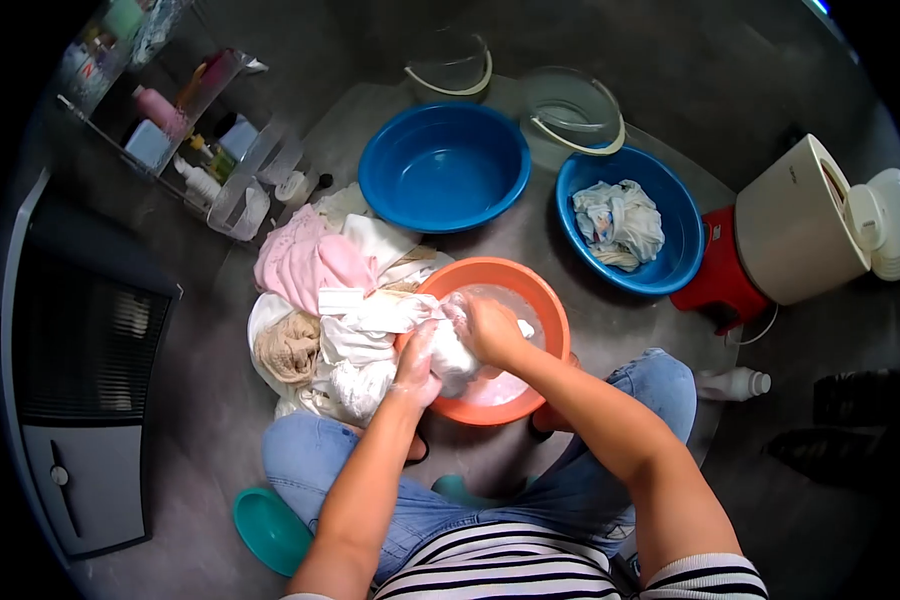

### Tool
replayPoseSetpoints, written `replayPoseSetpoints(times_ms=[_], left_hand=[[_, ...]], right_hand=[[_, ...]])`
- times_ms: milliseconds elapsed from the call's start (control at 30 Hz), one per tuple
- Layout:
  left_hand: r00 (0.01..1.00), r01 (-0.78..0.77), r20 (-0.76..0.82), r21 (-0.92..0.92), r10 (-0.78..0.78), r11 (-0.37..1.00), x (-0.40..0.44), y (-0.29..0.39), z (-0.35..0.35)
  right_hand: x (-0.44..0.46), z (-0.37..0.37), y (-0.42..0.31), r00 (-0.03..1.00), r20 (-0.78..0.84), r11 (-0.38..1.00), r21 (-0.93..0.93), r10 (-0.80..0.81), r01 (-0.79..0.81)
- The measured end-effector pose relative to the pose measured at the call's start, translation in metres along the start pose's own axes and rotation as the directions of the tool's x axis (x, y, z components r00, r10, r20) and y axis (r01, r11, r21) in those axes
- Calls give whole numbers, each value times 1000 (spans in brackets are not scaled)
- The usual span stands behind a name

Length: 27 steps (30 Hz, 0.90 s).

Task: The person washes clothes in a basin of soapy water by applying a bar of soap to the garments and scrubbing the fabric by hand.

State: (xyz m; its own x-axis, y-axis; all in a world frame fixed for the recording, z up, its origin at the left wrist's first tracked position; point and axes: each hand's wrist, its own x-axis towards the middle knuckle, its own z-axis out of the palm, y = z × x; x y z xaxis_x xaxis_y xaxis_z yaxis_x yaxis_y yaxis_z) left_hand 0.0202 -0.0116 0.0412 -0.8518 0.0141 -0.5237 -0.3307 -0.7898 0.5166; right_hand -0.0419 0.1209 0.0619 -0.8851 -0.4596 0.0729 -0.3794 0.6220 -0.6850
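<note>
An orange basin [552, 300] with cloudy, soapy water stands on the floor between my knees. Above it my left hand [420, 365] and my right hand [492, 332] both grip a wet white cloth [452, 358], which bunches down towards the water. Suds cling to my left hand and wrist. Part of the white fabric stretches over the basin's left rim towards a pile of laundry [315, 265] of pink, white and beige pieces. The fingers of both hands are curled into the cloth and partly hidden by it.
A blue basin [445, 165] stands behind the orange one, and another blue basin [682, 215] holds wet clothes [620, 220]. To the right are a cream and red machine [795, 225] and a white bottle [735, 384]. A teal basin [270, 530] lies lower left, below shelves of bottles.
</note>
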Motion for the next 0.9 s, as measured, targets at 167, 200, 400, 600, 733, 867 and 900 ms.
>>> replayPoseSetpoints(times_ms=[167,200,400,600,733,867,900], left_hand=[[897,-378,301,902,323,208,-19,18,11],[856,-392,402,915,327,-99,-23,19,14],[923,-385,282,641,263,664,-22,22,29],[978,-182,77,-156,195,971,-12,36,2],[971,-241,1,23,241,970,-5,16,8],[998,47,-28,-83,-49,995,-1,10,3],[985,149,108,-128,-136,981,8,9,-18]], right_hand=[[14,-19,12,981,185,808,567,67,-162],[14,-25,9,973,222,791,585,55,-178],[12,-43,11,925,379,756,615,-31,-226],[4,-28,47,851,520,596,660,78,-458],[7,-19,31,979,187,536,820,84,-202],[-10,-22,-28,948,-133,910,268,-291,317],[-19,-24,-42,930,-50,913,176,-365,368]])
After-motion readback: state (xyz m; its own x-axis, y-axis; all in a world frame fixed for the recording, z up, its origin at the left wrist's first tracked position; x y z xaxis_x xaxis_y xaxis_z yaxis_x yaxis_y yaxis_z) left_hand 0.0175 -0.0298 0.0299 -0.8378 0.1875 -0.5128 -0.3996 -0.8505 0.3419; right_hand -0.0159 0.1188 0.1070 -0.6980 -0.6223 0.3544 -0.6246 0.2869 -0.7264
